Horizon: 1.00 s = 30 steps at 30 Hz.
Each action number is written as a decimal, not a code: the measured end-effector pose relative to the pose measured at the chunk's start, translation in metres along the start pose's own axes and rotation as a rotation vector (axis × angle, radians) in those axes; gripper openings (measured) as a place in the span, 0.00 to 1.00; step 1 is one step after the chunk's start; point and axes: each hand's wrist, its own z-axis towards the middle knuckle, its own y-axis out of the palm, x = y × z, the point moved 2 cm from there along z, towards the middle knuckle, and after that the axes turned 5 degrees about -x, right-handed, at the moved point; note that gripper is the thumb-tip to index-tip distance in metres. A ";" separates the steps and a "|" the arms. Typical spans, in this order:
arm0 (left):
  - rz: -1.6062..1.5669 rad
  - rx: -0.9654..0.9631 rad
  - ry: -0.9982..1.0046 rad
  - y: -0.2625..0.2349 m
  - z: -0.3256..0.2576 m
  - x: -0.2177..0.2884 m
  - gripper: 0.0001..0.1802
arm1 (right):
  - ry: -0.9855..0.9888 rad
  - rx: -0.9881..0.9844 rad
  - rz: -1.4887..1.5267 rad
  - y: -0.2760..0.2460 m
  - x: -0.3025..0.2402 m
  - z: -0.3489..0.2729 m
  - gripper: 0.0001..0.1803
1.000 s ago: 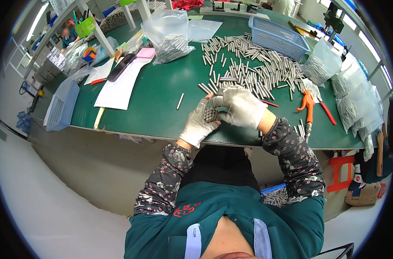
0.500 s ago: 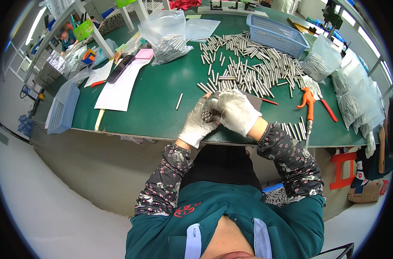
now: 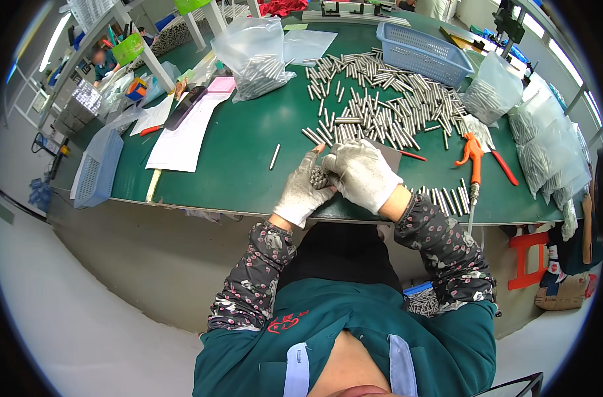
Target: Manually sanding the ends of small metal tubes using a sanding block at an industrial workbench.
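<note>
My left hand [image 3: 300,190], in a whitish work glove with a bare fingertip showing, is wrapped round a bundle of short metal pins [image 3: 319,177]; their round ends face up. Against the right side of this bundle, my gloved right hand [image 3: 366,173] has its fingers bent and pressed together; anything in them is hidden. Both hands are over the front edge of the green table [image 3: 242,182]. Just beyond them lies a large heap of loose metal pins [image 3: 394,106]. One single pin [image 3: 274,157] rests apart, left of my left hand.
A blue basket [image 3: 424,54] stands behind the heap. Bags of pins [image 3: 255,73] sit at the back left and right [image 3: 546,149]. An orange air gun [image 3: 472,155] and a row of pins [image 3: 450,198] lie right of my hands. Paper [image 3: 182,145] lies left.
My right hand has shifted very slightly against the bundle, its fingers still bent. My left hand keeps its hold in the same place.
</note>
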 end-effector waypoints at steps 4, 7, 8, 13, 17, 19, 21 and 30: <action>0.390 0.124 0.282 -0.002 -0.002 -0.002 0.43 | -0.008 0.155 0.098 -0.012 0.004 0.001 0.09; -0.146 -0.013 -0.010 -0.002 -0.004 -0.009 0.36 | 0.141 0.325 0.468 -0.027 0.014 -0.005 0.08; -0.122 -0.024 -0.011 -0.003 -0.003 -0.010 0.35 | 0.254 0.389 0.654 -0.027 0.016 -0.010 0.07; -0.278 0.023 -0.015 -0.003 -0.006 -0.009 0.29 | 0.308 0.400 0.409 -0.001 0.009 -0.025 0.04; -0.178 0.037 0.024 -0.003 -0.004 -0.014 0.26 | 0.458 0.349 0.470 0.025 -0.008 -0.028 0.06; -0.153 0.031 0.035 -0.002 -0.002 -0.014 0.25 | 0.507 0.377 0.618 0.050 0.005 -0.028 0.07; -0.139 0.040 0.047 -0.004 -0.001 -0.019 0.25 | 0.536 0.412 0.913 0.058 0.007 -0.027 0.09; -0.235 0.058 0.072 -0.003 -0.001 -0.022 0.24 | 0.723 0.324 1.528 0.051 0.002 -0.032 0.13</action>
